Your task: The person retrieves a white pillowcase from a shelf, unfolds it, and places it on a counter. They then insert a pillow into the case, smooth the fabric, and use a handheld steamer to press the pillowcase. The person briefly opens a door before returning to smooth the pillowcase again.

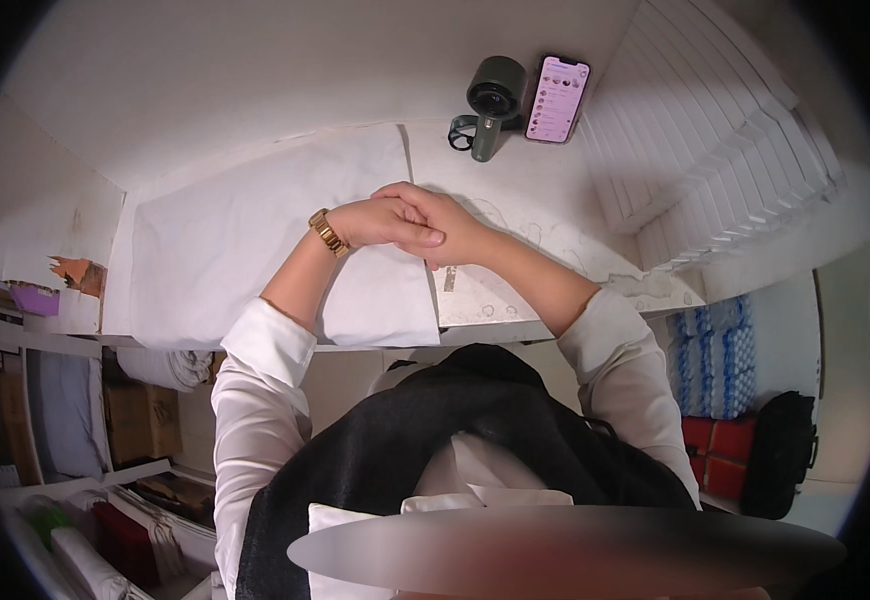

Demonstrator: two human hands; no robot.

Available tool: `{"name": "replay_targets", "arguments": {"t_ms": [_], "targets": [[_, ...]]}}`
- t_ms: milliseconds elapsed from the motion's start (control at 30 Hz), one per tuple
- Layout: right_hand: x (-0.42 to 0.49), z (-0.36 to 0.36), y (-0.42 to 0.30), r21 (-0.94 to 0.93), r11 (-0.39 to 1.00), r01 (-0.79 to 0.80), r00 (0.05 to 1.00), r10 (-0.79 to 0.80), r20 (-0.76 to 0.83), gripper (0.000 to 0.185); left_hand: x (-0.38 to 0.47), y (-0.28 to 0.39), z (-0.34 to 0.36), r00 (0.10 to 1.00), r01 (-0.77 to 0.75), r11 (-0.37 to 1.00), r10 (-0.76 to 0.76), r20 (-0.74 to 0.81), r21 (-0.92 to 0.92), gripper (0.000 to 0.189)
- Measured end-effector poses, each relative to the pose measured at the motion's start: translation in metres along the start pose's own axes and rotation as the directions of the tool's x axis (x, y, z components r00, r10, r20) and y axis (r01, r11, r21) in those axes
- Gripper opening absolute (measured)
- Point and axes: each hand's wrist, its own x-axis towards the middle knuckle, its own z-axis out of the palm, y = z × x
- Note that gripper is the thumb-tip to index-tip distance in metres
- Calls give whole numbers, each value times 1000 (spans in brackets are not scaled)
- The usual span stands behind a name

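My left hand (371, 223), with a gold-coloured wristwatch (328, 233) at the wrist, is clasped with my right hand (446, 229) above the table. Each hand grips the other, and parts of the fingers are hidden. Beneath them lies a white cloth (255, 247), its right edge running below the hands. Beyond my right hand a dark green handheld fan (495, 101) with a strap lies on the white tabletop (480, 300). Just right of the fan is a smartphone (557, 99) with its screen lit.
Stacked white panels or boxes (705, 157) stand at the right. Packs of bottles (714, 360), red boxes (727, 457) and a black bag (784, 454) are lower right. Shelves with a cardboard box (142, 420) and rolled cloth (164, 366) lie lower left, above an open drawer or bin of folded fabrics (123, 536).
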Motion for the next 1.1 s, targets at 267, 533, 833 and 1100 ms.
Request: {"name": "replay_targets", "arguments": {"t_ms": [267, 533, 833, 1100], "targets": [[-1, 0, 1, -25, 999, 37, 999, -38, -28, 49, 4, -7, -3, 999, 8, 996, -4, -47, 89, 35], [-1, 1, 3, -19, 999, -37, 999, 37, 3, 53, 3, -5, -1, 998, -18, 998, 22, -56, 68, 34], [0, 3, -1, -17, 993, -120, 993, 120, -3, 53, 5, -7, 0, 991, 39, 992, -23, -133, 116, 45], [2, 1, 9, 100, 991, -90, 996, 91, -7, 49, 10, 2, 5, 997, 30, 999, -28, -78, 18, 41]]}}
